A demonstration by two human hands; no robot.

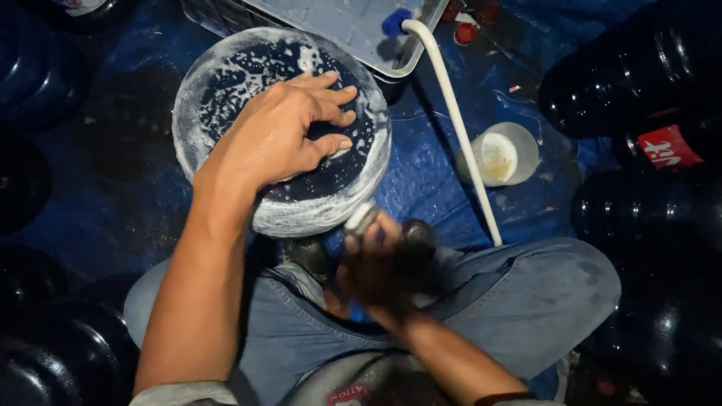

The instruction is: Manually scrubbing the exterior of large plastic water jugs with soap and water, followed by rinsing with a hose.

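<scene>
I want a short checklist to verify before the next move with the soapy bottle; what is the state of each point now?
1. Left hand lies flat on the soapy bottom of the big blue bottle: ok.
2. Foam covers the bottom: ok at the rim, thin in the middle.
3. Right hand holds the bottle's neck end: cannot tell, it is dark and blurred.
4. White hose lies apart from both hands: ok.
5. Cup of yellowish liquid stands upright beside the hose: ok.
</scene>
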